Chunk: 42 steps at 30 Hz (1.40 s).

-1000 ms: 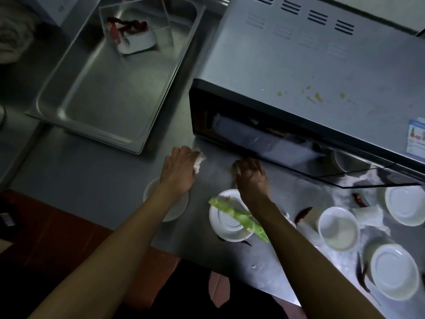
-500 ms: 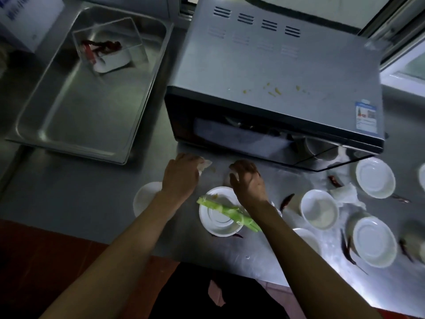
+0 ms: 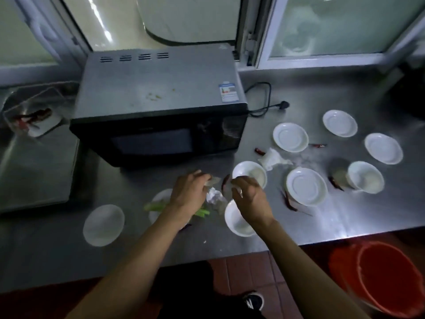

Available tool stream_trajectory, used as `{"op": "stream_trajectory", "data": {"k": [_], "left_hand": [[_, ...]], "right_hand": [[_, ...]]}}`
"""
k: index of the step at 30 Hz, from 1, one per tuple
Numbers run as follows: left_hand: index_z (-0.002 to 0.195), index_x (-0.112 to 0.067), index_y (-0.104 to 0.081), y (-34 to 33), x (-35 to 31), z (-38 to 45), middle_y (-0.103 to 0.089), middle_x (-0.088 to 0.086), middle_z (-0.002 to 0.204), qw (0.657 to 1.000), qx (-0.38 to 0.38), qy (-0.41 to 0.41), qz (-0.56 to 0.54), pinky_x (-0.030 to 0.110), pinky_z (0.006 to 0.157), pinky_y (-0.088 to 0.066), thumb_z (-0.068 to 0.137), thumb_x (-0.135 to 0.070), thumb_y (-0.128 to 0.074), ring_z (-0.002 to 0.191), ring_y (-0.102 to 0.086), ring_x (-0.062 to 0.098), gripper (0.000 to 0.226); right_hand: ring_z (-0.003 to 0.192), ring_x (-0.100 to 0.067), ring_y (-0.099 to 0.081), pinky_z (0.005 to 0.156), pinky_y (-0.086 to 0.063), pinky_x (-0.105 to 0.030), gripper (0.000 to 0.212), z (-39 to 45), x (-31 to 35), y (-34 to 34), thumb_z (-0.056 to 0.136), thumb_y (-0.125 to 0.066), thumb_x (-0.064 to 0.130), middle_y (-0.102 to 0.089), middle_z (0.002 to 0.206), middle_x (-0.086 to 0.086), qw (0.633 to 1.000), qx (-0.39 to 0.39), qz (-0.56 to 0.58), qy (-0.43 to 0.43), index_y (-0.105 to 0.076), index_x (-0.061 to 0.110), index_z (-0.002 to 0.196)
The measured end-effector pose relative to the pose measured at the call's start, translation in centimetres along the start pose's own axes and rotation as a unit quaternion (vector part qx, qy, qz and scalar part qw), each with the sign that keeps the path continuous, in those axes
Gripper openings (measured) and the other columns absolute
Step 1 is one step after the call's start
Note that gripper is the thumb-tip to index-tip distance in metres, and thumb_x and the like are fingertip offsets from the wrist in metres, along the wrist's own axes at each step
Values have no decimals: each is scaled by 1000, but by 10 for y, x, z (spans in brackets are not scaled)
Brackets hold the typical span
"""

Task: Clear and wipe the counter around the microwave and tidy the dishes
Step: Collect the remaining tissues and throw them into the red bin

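Seen from the head camera, a person's left hand (image 3: 188,194) grips a crumpled white tissue (image 3: 212,195) above the steel worktop (image 3: 345,217) in front of the microwave (image 3: 158,116). The right hand (image 3: 249,198) hovers just beside it over a white bowl (image 3: 236,223), fingers loosely curled; whether it holds anything cannot be told. White saucers (image 3: 290,137) and dried chillies (image 3: 288,200) lie scattered to the right, another tissue (image 3: 273,160) among them. A green stalk (image 3: 156,207) lies on a plate beneath the left wrist. A red bucket (image 3: 386,277) stands on the floor.
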<state>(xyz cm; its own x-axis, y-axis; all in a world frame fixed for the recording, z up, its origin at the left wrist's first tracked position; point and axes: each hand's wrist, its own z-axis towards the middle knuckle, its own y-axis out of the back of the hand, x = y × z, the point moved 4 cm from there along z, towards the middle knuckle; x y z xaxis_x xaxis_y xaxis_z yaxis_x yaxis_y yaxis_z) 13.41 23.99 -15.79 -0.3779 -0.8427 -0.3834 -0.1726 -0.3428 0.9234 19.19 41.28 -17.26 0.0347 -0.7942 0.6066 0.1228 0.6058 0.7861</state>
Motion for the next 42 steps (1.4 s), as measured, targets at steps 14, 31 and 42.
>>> {"op": "stream_trajectory", "data": {"k": [14, 31, 42], "left_hand": [[112, -19, -72, -65, -255, -29, -69, 4, 103, 979, 32, -199, 3, 46, 76, -52, 84, -8, -66, 94, -62, 34, 31], [105, -27, -74, -189, -475, -36, -67, -2, 96, 915, 155, -371, -36, 36, 78, -48, 82, -11, -68, 98, -62, 26, 28], [110, -30, -71, -278, -594, 9, -66, -5, 103, 863, 250, -437, -39, 38, 85, -49, 86, -15, -64, 104, -59, 23, 30]], "right_hand": [[90, -32, -60, 73, -53, -43, 15, -181, -137, 165, 84, -61, -2, -68, 97, -11, 983, -151, -33, -102, -68, 4, 96], [79, -30, -62, 70, -53, -38, 18, -355, -261, 268, 79, -65, -3, -70, 89, -7, 903, -286, -72, -314, -73, 6, 92], [84, -27, -63, 71, -52, -47, 9, -394, -353, 308, 83, -62, 1, -70, 92, -8, 839, -275, -78, -462, -69, 2, 89]]}}
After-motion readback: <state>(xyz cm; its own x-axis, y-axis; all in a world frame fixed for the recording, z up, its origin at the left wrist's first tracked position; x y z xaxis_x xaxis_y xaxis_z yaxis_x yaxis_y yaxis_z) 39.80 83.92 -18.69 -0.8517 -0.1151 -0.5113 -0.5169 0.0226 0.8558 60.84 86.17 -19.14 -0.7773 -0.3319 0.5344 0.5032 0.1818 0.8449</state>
